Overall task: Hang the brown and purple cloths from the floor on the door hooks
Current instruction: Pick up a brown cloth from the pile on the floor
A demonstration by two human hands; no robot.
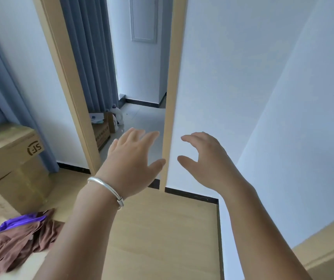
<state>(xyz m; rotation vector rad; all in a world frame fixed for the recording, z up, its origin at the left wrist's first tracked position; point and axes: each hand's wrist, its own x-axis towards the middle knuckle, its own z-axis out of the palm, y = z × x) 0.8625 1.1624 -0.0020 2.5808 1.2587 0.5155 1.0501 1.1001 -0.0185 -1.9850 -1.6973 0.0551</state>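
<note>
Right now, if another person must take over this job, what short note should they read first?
Hands: left hand and right hand are both open, holding nothing, raised in front of the doorway.
Things: the brown cloth and the purple cloth lie crumpled together on the wooden floor at lower left, beside the cardboard boxes.
Done: nothing is hung, neither cloth is picked up.
Left: pick up both cloths and hang them on the door hooks. No hooks show in this view, so find them first.
</note>
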